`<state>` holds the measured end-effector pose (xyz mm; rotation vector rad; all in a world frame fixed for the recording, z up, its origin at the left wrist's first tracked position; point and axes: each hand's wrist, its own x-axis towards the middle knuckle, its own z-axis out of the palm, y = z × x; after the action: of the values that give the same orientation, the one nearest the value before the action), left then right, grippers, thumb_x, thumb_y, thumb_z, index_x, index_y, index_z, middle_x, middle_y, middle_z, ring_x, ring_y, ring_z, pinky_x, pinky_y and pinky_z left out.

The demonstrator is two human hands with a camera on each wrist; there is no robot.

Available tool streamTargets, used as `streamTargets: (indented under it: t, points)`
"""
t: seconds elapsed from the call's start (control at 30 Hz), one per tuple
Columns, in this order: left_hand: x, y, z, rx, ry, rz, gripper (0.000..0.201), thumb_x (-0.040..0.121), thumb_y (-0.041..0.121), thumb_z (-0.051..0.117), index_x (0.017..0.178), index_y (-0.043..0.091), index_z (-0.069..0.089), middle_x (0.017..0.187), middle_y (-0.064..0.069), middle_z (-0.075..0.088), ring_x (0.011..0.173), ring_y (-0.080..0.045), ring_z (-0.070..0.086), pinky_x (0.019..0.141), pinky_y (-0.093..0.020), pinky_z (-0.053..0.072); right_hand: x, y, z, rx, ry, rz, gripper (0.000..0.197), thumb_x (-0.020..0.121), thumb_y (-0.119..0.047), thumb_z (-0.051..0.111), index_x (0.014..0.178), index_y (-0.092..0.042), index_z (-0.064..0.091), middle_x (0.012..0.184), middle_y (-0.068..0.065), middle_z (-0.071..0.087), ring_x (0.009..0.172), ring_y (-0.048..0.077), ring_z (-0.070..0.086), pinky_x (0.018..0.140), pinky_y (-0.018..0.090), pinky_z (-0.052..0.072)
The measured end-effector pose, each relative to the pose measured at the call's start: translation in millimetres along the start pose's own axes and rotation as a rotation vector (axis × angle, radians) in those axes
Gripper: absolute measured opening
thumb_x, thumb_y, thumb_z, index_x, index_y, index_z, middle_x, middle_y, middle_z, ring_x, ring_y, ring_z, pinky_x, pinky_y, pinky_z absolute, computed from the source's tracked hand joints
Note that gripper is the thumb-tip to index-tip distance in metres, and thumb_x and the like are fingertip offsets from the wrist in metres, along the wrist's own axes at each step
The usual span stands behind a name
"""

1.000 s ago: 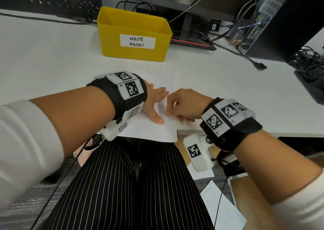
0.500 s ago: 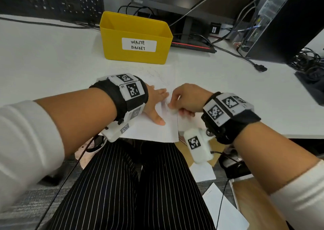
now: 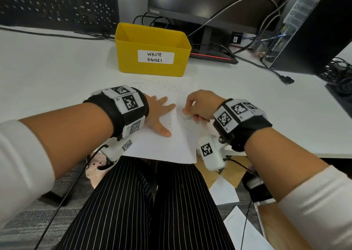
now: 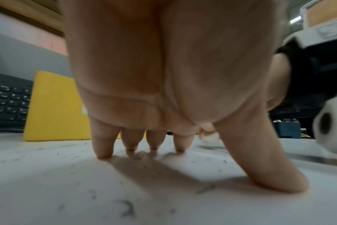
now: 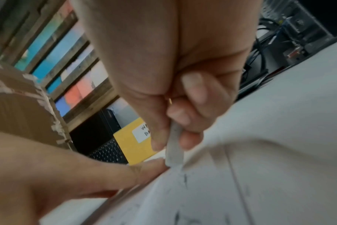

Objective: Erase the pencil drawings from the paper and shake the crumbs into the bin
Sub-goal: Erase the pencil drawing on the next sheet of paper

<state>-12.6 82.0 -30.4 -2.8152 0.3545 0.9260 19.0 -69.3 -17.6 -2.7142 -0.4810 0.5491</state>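
A white sheet of paper (image 3: 167,145) lies on the white desk, its near edge hanging over the desk's front. Faint pencil lines (image 3: 171,87) show near its far end, and dark eraser crumbs (image 4: 204,188) dot its surface. My left hand (image 3: 160,114) lies flat on the paper with fingers (image 4: 104,146) spread, pressing it down. My right hand (image 3: 198,107) pinches a white eraser (image 5: 174,150) between thumb and fingers, its tip on the paper just right of my left hand. The yellow bin (image 3: 152,49), labelled "WASTE BASKET", stands right behind the sheet.
A black keyboard (image 3: 57,4) leans at the back left. A monitor stand (image 3: 205,38) and cables (image 3: 266,68) sit behind and right of the bin, with a computer tower (image 3: 308,27) at far right. Loose sheets (image 3: 224,192) lie on the floor by my legs.
My right hand with the eraser has moved away from me along the sheet, toward the bin. My left hand has kept its place on the paper.
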Motion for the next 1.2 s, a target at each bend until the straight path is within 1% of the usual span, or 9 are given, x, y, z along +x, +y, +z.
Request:
streamTargets:
  t: [0.2, 0.27, 0.37, 0.43, 0.6, 0.77, 0.97, 1.07, 1.2]
  points:
    - [2.0, -0.4, -3.6, 0.048, -0.020, -0.008, 0.099, 0.082, 0.069, 0.044, 0.146, 0.030, -0.021, 0.156, -0.004, -0.023, 0.146, -0.030, -0.005, 0.115, -0.047, 0.008, 6.7, -12.2, 3.3, -0.161, 0.043, -0.104, 0.007, 0.091, -0.019, 0.054, 0.085, -0.016, 0.056, 0.060, -0.010, 0.044, 0.069, 0.014, 0.048, 0.049, 0.013, 0.031]
    - [2.1, 0.6, -4.4, 0.068, -0.023, -0.013, 0.100, 0.082, 0.069, 0.044, 0.146, 0.029, -0.021, 0.155, -0.004, -0.023, 0.146, -0.030, -0.004, 0.115, -0.047, 0.009, 0.3, -10.1, 2.8, -0.192, 0.006, -0.109, 0.007, 0.090, -0.020, 0.056, 0.085, -0.017, 0.057, 0.059, -0.009, 0.045, 0.064, 0.012, 0.048, 0.047, 0.013, 0.032]
    - [2.2, 1.0, -4.5, 0.077, -0.026, -0.015, 0.101, 0.081, 0.070, 0.044, 0.146, 0.029, -0.021, 0.155, -0.003, -0.024, 0.146, -0.029, -0.004, 0.115, -0.047, 0.008, -5.9, -11.5, -0.9, -0.244, -0.135, -0.084, 0.008, 0.089, -0.021, 0.058, 0.084, -0.015, 0.058, 0.055, -0.005, 0.050, 0.037, 0.002, 0.043, 0.031, 0.005, 0.029]
    - [2.0, 0.5, -3.9, 0.067, -0.023, -0.011, 0.101, 0.081, 0.070, 0.045, 0.146, 0.029, -0.021, 0.155, -0.003, -0.023, 0.146, -0.030, -0.004, 0.115, -0.047, 0.008, -2.9, -17.2, -7.3, -0.260, -0.195, -0.066, 0.009, 0.089, -0.020, 0.059, 0.084, -0.012, 0.060, 0.055, -0.003, 0.052, 0.038, 0.004, 0.041, 0.028, 0.005, 0.028]
    - [2.6, -1.8, -3.5, 0.043, -0.019, 0.006, 0.101, 0.081, 0.068, 0.047, 0.145, 0.032, -0.022, 0.156, -0.004, -0.022, 0.146, -0.031, -0.005, 0.115, -0.047, 0.009, 13.4, -28.7, -12.8, -0.270, -0.071, -0.065, 0.005, 0.089, -0.015, 0.057, 0.088, -0.011, 0.059, 0.056, -0.003, 0.050, 0.043, 0.007, 0.040, 0.026, 0.007, 0.027]
    - [4.5, -2.2, -3.6, 0.066, -0.030, -0.003, 0.100, 0.081, 0.070, 0.045, 0.146, 0.031, -0.021, 0.155, -0.002, -0.024, 0.146, -0.030, -0.006, 0.115, -0.048, 0.008, 8.8, -18.5, -1.4, -0.216, -0.105, -0.080, 0.009, 0.090, -0.018, 0.058, 0.085, -0.012, 0.055, 0.056, -0.004, 0.048, 0.026, 0.001, 0.041, 0.026, 0.007, 0.027]
    - [4.7, -3.4, -2.8, 0.061, -0.016, 0.012, 0.102, 0.080, 0.070, 0.046, 0.146, 0.030, -0.021, 0.155, -0.003, -0.023, 0.146, -0.031, -0.005, 0.115, -0.048, 0.007, -1.1, -16.3, -11.8, -0.183, -0.328, -0.028, 0.008, 0.087, -0.017, 0.062, 0.085, -0.010, 0.062, 0.057, 0.002, 0.055, 0.043, 0.011, 0.041, 0.034, 0.014, 0.034]
    - [4.4, -3.4, -2.6, 0.050, -0.009, 0.019, 0.102, 0.080, 0.069, 0.047, 0.146, 0.031, -0.021, 0.156, -0.003, -0.022, 0.146, -0.031, -0.006, 0.115, -0.048, 0.006, 6.2, -21.5, -18.9, -0.220, -0.123, -0.037, 0.012, 0.089, -0.021, 0.059, 0.086, -0.010, 0.061, 0.056, -0.001, 0.054, 0.037, 0.007, 0.042, 0.032, 0.011, 0.033]
    - [1.3, -3.8, -3.1, 0.014, -0.011, 0.033, 0.102, 0.081, 0.067, 0.050, 0.147, 0.030, -0.019, 0.156, -0.002, -0.022, 0.146, -0.029, -0.008, 0.116, -0.048, 0.005, 1.2, -21.0, 2.2, -0.266, -0.018, -0.110, 0.011, 0.091, -0.023, 0.055, 0.088, -0.013, 0.053, 0.063, -0.005, 0.046, 0.059, 0.012, 0.046, 0.041, 0.010, 0.033]
